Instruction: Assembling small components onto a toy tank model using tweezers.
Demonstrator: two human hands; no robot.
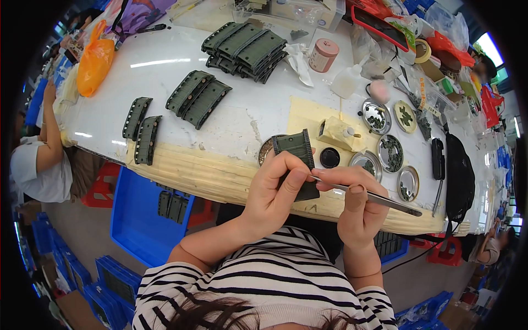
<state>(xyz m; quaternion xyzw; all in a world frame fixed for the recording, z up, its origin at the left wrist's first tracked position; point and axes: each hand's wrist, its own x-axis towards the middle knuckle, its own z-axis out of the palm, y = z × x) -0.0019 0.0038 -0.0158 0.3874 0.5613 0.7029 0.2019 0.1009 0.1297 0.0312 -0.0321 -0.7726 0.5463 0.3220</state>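
Note:
My left hand [275,190] is closed on a dark green, curved, ribbed panel [294,144], held upright at the table's near edge. In my right hand [360,206] is a pair of metal tweezers [393,204]. Its tip meets the panel's right edge beside my left thumb; anything at the tip is too small to make out. Behind the panel a round dish is partly hidden. Close by on the right are a round black lid [330,158], a block wrapped in yellow tape [335,133] and several small round dishes [407,172] holding dark green bits.
More green panels lie in a stack [245,47], a pair [198,99] and two narrow pieces [146,137]. A pink jar [324,55], a phone [379,27] and a black pouch [461,176] lie around. Below left sits a blue tray [129,220]. Another person [41,165] sits at left.

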